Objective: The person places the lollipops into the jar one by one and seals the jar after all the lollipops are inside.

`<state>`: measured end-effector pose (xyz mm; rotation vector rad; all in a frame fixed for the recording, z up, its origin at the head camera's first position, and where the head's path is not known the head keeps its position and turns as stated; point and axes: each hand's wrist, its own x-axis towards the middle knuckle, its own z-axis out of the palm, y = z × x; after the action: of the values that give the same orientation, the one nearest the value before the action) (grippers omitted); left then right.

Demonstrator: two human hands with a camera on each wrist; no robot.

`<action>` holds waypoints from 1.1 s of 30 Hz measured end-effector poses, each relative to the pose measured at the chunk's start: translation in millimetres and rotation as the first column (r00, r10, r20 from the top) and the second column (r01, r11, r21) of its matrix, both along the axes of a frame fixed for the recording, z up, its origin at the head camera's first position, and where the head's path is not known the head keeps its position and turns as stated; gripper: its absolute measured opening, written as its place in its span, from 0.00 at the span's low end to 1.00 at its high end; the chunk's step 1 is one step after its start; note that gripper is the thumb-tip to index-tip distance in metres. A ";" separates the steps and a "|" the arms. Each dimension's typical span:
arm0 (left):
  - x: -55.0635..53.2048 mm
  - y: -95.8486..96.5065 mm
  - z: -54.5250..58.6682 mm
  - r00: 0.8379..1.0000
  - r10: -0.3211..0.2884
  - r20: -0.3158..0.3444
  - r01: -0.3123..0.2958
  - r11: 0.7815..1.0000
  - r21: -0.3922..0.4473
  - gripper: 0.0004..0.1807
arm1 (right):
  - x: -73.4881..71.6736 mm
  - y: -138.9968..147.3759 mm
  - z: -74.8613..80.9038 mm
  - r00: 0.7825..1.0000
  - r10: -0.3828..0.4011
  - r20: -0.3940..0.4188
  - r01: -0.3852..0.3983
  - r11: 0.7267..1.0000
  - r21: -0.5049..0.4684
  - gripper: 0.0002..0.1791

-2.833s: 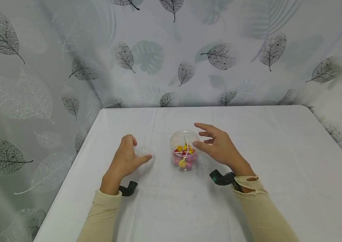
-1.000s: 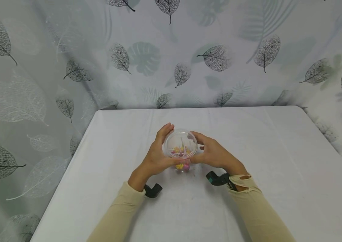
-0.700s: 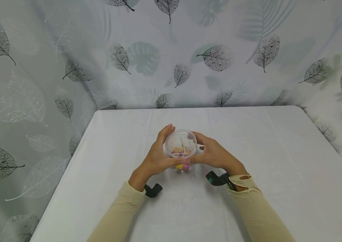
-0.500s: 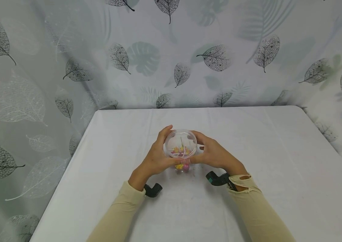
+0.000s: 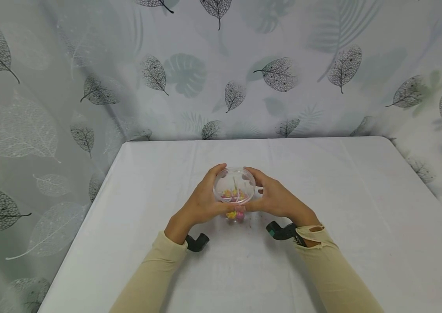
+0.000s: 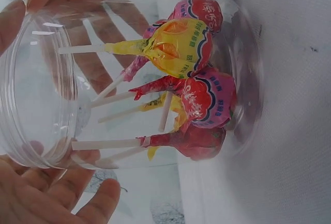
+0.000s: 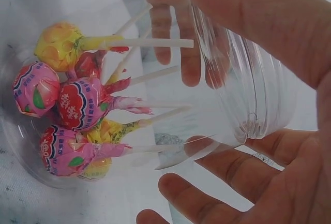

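A clear plastic jar (image 5: 229,206) stands upright on the white table. Inside it are several lollipops (image 6: 181,48) in yellow, pink and red wrappers, heads down and sticks mostly up. Over the jar's mouth sits a clear round lid (image 5: 234,174), its ridged edge showing at the right of the right wrist view. My left hand (image 5: 200,201) grips the lid from the left, thumb at the near side and fingers round the back. From the other side my right hand (image 5: 279,198) holds the jar near its rim, the two thumbs almost meeting in front.
A white cloth covers the table (image 5: 361,226), with small dark specks near the jar. Behind and at both sides hangs a leaf-patterned curtain (image 5: 197,39). Each wrist wears a black camera mount (image 5: 281,230).
My left hand has brought the clear lid rightward onto the jar, and my right hand has closed round the jar. Lately only the left fingers shift slightly along the rim.
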<state>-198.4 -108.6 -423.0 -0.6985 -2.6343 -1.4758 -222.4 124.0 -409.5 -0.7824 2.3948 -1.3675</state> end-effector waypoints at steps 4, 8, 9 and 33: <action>0.0 -0.6 -0.8 1.000 0.004 0.024 -0.004 1.000 0.001 0.60 | -0.2 -0.3 0.0 1.000 -0.004 0.001 0.004 1.000 0.016 0.57; 0.4 -1.6 -2.0 0.999 0.000 0.055 -0.001 1.000 0.016 0.62 | -0.5 -0.3 0.7 1.000 0.003 0.000 -0.003 1.000 0.015 0.57; 0.6 -1.8 -2.3 0.998 -0.001 0.064 -0.001 1.000 0.022 0.62 | -0.6 -0.3 0.9 1.000 0.004 -0.002 -0.004 1.000 0.014 0.57; -0.3 -5.2 2.8 0.998 -0.012 0.058 0.013 1.000 -0.021 0.60 | 0.1 -1.4 2.8 1.000 -0.019 -0.008 0.019 1.000 0.013 0.53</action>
<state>-198.7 -113.7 -420.2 -0.6856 -2.6971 -1.4960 -222.2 122.6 -406.7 -0.7657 2.4209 -1.3563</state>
